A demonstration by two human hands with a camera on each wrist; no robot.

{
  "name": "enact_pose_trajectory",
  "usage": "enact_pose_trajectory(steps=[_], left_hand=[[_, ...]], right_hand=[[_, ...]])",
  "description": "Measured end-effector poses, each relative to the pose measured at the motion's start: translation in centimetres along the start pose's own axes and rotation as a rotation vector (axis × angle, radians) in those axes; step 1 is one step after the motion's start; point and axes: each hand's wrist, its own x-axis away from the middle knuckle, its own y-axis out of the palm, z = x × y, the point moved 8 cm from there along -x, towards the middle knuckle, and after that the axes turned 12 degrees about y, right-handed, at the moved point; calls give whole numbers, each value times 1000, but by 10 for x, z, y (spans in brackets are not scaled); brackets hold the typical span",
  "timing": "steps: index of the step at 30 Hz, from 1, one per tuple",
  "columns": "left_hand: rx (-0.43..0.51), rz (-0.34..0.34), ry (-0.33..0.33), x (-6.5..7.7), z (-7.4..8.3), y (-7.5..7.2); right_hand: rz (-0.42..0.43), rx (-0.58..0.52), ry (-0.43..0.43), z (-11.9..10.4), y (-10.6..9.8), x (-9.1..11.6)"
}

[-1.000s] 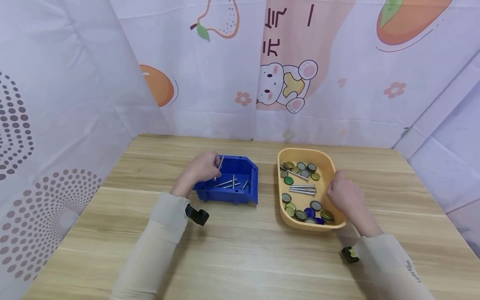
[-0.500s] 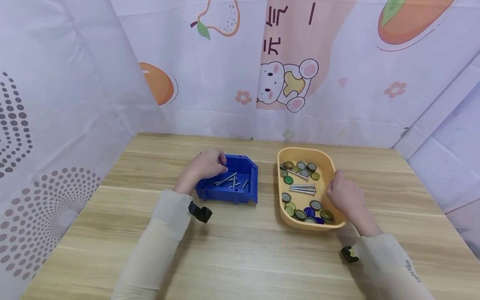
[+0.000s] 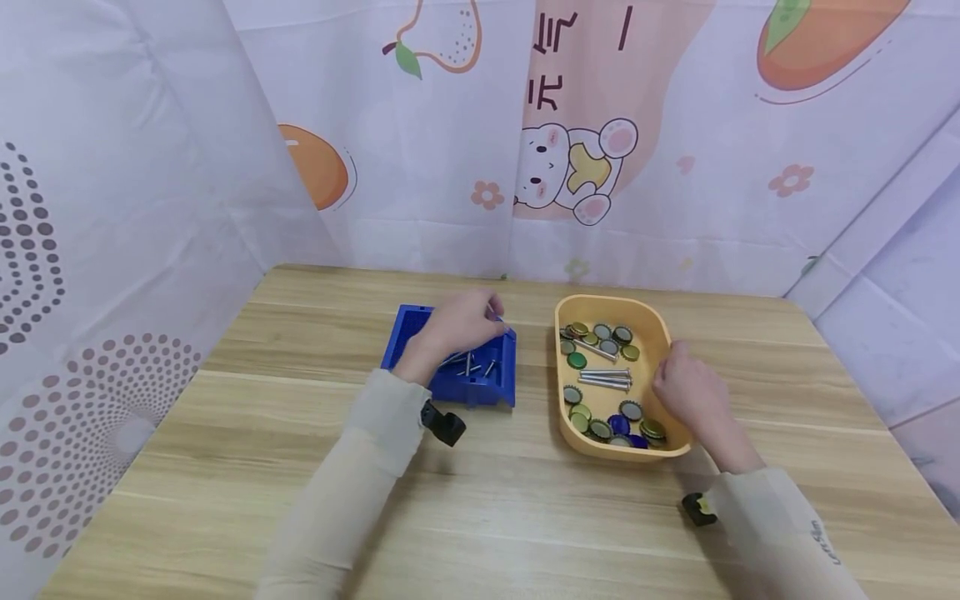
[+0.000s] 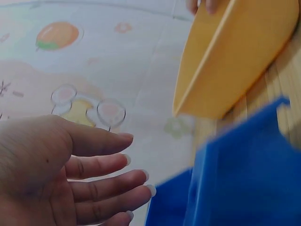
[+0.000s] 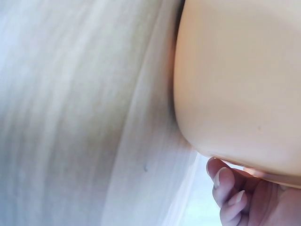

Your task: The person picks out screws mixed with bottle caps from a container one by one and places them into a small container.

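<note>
My left hand [image 3: 465, 321] hovers over the blue parts bin [image 3: 483, 390], above its right part. In the left wrist view its fingers [image 4: 108, 188] are loosely bent and apart, with nothing between them. Several silver screws [image 3: 469, 365] lie in the blue bin, partly hidden by the hand. My right hand [image 3: 692, 387] grips the right rim of the yellow plastic tub [image 3: 648, 312]; in the right wrist view the fingers [image 5: 225, 181] curl at the tub's rim. Inside the tub lie several long screws [image 3: 606, 379] in its middle, with bottle caps [image 3: 600, 429] around them.
Both containers stand on a wooden table [image 3: 480, 517], with a gap of tabletop between them. A printed curtain [image 3: 420, 167] hangs behind the table's far edge. A green cap [image 3: 577, 360] and another screw [image 3: 596, 348] lie near the tub's left side.
A second ago my left hand held a screw over the blue bin. It has let go of the screw and moved right. The right hand and the tub have stayed still.
</note>
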Motion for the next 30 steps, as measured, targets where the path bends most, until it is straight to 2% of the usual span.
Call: enact_pose_trajectory(steps=[6, 11, 16, 22, 30], left_hand=[[-49, -24, 59, -15, 31, 12], [-85, -26, 106, -24, 50, 24], [-91, -27, 150, -33, 65, 39], [-173, -39, 244, -43, 82, 59], [-264, -90, 271, -52, 98, 88]], right_hand=[[9, -2, 1, 1, 0, 0], [6, -2, 5, 1, 1, -1], [4, 0, 6, 2, 2, -1], [3, -1, 4, 1, 2, -1], [-1, -8, 6, 2, 2, 0]])
